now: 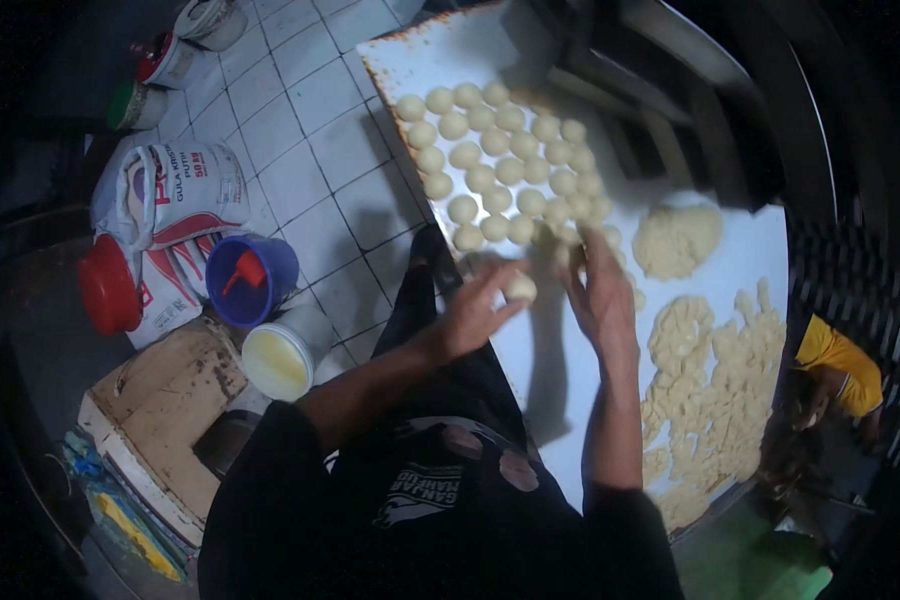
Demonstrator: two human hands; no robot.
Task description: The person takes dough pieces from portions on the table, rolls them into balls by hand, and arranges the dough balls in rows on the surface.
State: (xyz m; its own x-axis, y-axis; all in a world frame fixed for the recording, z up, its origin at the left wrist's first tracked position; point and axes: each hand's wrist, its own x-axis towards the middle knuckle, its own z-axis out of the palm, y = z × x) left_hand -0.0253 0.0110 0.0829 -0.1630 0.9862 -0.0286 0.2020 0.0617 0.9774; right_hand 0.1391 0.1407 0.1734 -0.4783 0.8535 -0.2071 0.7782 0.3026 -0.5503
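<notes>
My left hand point(473, 310) is closed around a round, pale dough ball point(519, 288) at the near edge of the white table point(540, 350). A short way to its right, my right hand point(604, 295) reaches forward with fingers extended and apart. Its fingertips are at the near side of many rows of dough balls point(495, 172), partly covering some of them. Whether it touches one is hard to make out. Beyond its wrist lies a large smooth lump of dough point(677, 242), and nearer me on the right spread many small cut dough pieces point(715, 370).
Left on the tiled floor point(305, 120) stand printed sacks point(192, 190), a blue bucket point(252, 262) with a red scoop, a white bucket point(276, 362) and a worn box point(160, 400). Dark blurred shapes point(660, 80) overhang the table's far right. A person in yellow point(840, 365) is at right.
</notes>
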